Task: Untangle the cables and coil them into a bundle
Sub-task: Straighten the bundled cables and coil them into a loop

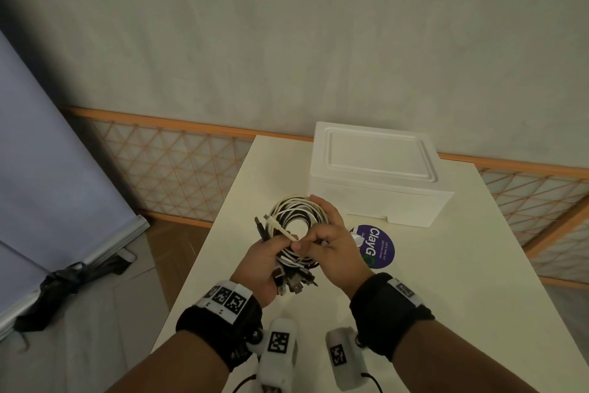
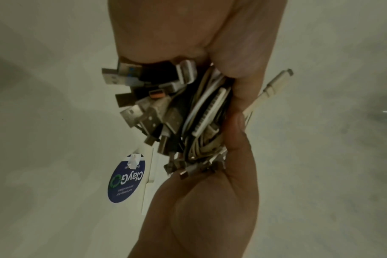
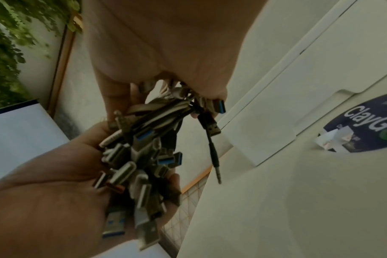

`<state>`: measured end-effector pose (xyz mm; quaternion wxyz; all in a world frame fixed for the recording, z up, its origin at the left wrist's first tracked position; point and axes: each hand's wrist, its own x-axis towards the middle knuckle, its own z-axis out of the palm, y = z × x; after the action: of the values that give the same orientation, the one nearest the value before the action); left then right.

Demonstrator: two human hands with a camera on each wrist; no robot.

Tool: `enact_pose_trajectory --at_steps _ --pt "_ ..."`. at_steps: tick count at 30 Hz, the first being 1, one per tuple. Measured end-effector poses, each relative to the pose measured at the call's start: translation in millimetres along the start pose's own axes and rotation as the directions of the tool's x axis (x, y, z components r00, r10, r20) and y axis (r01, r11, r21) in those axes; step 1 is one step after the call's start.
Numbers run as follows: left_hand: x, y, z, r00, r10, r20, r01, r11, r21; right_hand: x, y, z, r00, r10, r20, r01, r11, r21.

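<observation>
A coil of black and white cables [image 1: 298, 215] is held upright just above the white table [image 1: 446, 297]. My left hand [image 1: 280, 242] grips the coil's lower left, and its many USB plugs [image 1: 296, 284] bunch against that palm. My right hand [image 1: 314, 238] grips the right side, with its fingers curled over the top and its fingertips meeting the left hand's at the coil's lower rim. A ribbed white strap [image 1: 280, 228] crosses the coil's left side. The left wrist view shows the plugs [image 2: 148, 104] and the strap [image 2: 210, 111] up close. A black audio jack [image 3: 214, 157] dangles free in the right wrist view.
A white foam box [image 1: 376, 169] stands right behind the coil. A round blue ClayGo sticker [image 1: 377, 247] lies to the right of my hands, with a small white scrap [image 1: 355, 235] on it. The table's left edge runs close by. A black umbrella [image 1: 60, 284] lies on the floor.
</observation>
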<state>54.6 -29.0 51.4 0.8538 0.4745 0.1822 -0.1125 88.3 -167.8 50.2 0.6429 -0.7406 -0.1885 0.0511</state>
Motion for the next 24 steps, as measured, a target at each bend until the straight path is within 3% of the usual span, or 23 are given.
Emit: enact_pose_trajectory --at_steps 8,11,14,17,19,21,22,24 --pt "-3.9 9.8 -7.5 0.995 0.013 0.096 -0.009 0.999 -0.043 4.8 6.4 8.9 0.993 -0.113 -0.019 0.111 0.989 -0.102" --pt "-3.1 13.9 -3.5 0.996 0.012 -0.083 -0.01 1.0 0.027 2.9 5.7 10.7 0.97 -0.217 0.108 0.236 0.95 -0.206" --pt "2.1 14.3 -8.7 0.967 0.026 -0.254 0.005 0.993 0.119 -1.9 0.2 6.4 0.951 -0.181 0.251 0.248 0.931 -0.269" --pt "3.5 18.6 -13.2 0.933 0.129 -0.335 -0.027 0.956 0.293 -3.5 -13.8 -0.6 0.99 -0.11 0.092 0.133 0.945 -0.299" --pt "3.2 21.3 -12.6 0.928 0.211 -0.307 -0.079 0.916 0.392 3.3 -24.3 -2.6 0.998 -0.062 0.003 0.056 0.88 -0.473" --pt "2.9 22.7 -10.1 0.937 0.275 -0.214 -0.134 0.852 0.506 15.5 -32.6 -2.7 0.999 0.007 0.053 0.027 0.787 -0.617" --pt "1.6 23.3 -7.3 0.947 0.287 -0.147 -0.161 0.816 0.555 21.9 -34.6 -3.1 0.995 0.054 0.08 0.008 0.783 -0.623" --pt "0.2 24.0 -1.0 0.953 0.298 -0.05 -0.205 0.759 0.618 30.9 -32.0 -4.2 0.991 0.117 0.062 -0.072 0.869 -0.49"
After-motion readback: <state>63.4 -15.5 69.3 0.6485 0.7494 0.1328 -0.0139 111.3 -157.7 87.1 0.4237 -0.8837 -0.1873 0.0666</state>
